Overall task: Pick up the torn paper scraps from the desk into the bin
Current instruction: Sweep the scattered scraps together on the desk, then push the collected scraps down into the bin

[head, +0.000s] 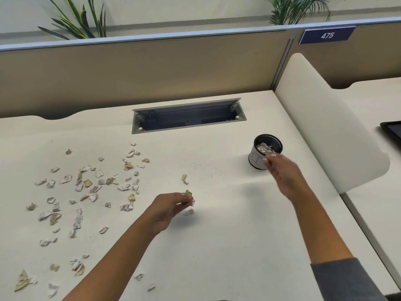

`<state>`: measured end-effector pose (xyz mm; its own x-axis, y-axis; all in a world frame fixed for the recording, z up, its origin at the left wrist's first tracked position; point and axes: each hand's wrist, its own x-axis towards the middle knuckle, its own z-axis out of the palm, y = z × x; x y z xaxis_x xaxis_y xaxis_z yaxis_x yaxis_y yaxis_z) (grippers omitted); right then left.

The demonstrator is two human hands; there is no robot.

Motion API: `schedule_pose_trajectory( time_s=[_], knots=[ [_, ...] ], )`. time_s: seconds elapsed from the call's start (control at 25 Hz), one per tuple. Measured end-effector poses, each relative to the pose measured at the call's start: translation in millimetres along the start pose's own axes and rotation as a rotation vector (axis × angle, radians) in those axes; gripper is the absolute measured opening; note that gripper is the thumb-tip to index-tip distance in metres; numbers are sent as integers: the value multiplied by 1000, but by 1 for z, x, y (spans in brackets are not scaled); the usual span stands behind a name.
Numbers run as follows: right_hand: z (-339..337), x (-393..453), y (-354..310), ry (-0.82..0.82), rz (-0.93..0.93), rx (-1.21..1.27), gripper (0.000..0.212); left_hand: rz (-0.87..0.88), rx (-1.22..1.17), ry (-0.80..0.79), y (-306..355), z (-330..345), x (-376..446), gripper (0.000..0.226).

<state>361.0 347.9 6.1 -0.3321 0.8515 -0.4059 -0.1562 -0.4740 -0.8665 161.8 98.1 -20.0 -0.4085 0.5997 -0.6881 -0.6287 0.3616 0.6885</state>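
Several torn paper scraps, white and tan, lie scattered over the left half of the white desk. A small round bin, black mesh inside with a white wrap, stands at the right with scraps in it. My right hand is blurred at the bin's near rim, its fingertips pinched on a small white scrap. My left hand hovers at the desk's middle, its fingers closed on a few scraps, with one white scrap just beneath it.
An open cable tray is sunk into the desk behind the scraps. A tan partition wall runs along the back. A white side divider stands right of the bin, with a dark tablet beyond it.
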Motion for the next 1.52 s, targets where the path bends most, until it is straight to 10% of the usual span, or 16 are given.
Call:
schedule_pose_trajectory(
  time_s=[0.32, 1.16, 1.52],
  knots=[
    [-7, 78, -43, 47, -76, -549, 20, -106, 86, -80, 25, 73, 2, 9],
    [-37, 58, -35, 38, -112, -182, 20, 210, 621, -12, 89, 250, 142, 60],
    [-19, 50, -26, 7, -123, -185, 17, 198, 323, -139, 110, 240, 90, 15]
  ],
)
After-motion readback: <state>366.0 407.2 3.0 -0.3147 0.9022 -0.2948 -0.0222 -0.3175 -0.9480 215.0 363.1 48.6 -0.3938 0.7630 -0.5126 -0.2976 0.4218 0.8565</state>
